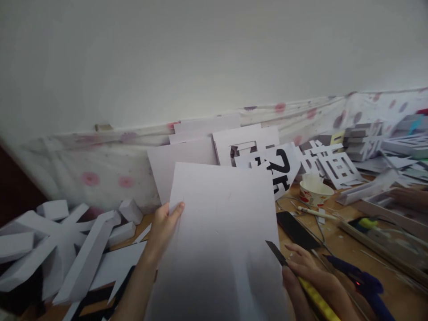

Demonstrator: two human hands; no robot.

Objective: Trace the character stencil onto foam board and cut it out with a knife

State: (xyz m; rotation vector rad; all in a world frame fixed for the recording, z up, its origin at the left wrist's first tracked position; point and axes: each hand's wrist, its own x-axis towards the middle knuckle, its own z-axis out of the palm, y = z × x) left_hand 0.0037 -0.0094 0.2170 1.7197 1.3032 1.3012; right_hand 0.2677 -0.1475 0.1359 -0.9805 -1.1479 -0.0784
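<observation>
A large white board [217, 232] stands tilted up in front of me. My left hand [163, 225] grips its left edge near the top, thumb on the front face. My right hand [312, 278] is closed round a yellow utility knife [314, 298]. The knife's dark blade [276, 252] points up and left against the board's right edge.
White foam letter shapes [60, 249] lie at the left. More cut-out characters [331, 162] and boards lean on the cloth-covered wall. A bowl [314, 191], a black phone [296, 229], a blue glue gun [363, 283] and another person's hand [409, 196] are on the wooden table at the right.
</observation>
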